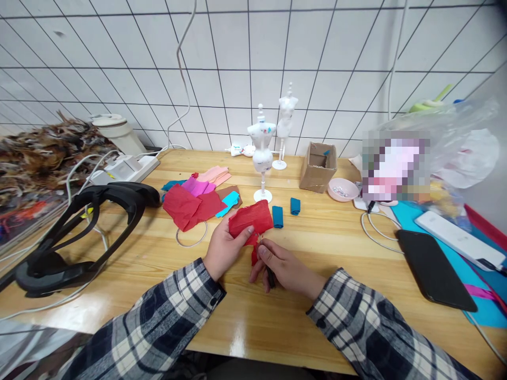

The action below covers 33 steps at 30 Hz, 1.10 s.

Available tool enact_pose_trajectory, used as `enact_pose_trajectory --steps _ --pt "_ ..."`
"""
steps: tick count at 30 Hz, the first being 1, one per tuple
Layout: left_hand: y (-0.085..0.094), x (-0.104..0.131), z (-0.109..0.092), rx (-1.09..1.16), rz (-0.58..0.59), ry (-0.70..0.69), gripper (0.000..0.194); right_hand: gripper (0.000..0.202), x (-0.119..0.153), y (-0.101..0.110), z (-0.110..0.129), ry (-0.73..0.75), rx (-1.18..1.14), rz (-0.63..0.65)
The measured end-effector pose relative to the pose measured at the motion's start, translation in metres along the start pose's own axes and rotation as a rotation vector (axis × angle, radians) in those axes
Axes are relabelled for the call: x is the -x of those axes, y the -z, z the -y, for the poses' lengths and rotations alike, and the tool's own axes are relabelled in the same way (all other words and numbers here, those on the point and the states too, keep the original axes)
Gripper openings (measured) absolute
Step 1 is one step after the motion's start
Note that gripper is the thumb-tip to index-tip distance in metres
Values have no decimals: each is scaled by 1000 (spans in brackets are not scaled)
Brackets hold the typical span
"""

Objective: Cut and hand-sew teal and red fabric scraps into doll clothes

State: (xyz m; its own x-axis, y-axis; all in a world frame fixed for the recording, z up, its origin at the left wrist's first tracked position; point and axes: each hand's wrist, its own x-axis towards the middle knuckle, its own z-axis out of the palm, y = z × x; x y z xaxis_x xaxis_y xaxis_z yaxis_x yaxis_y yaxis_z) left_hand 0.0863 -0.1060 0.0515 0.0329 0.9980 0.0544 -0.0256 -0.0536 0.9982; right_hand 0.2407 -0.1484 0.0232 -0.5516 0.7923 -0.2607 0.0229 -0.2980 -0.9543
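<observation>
Black phone (434, 269) beside white cable (382, 244)

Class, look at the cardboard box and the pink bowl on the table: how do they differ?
The cardboard box is brown and square-cornered; the pink bowl is round.
The cardboard box stands taller, while the pink bowl is low and shallow.
Both are open-topped and sit on the wooden table.

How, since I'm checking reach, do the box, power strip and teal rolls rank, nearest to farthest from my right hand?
1. Teal rolls, just beyond your right hand.
2. Box, farther back, to the right.
3. Power strip, back left.
</observation>
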Motion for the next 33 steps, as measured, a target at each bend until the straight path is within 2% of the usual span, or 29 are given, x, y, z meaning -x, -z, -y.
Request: enact_pose_trajectory --steps 9,14,17,20,26,33 --pt "3 2 8 -26 -30 -91 41 48 -1 0 -3 12 -9 -12" --pt "3 3 10 -67 6 -111 37 54 -1 -1 -3 8 -30 -41" --pt "2 3 9 -69 -5 -125 41 56 -2 -2 -3 3 -34 -44" --pt "1 3 9 -32 -8 -89 43 57 -3 -1 -3 5 -41 -40" --pt "-1 1 13 33 6 -7 34 55 -3 -3 -3 23 -52 -48" --pt "-3 2 15 -17 43 16 45 52 -4 -4 -4 27 -55 -76"
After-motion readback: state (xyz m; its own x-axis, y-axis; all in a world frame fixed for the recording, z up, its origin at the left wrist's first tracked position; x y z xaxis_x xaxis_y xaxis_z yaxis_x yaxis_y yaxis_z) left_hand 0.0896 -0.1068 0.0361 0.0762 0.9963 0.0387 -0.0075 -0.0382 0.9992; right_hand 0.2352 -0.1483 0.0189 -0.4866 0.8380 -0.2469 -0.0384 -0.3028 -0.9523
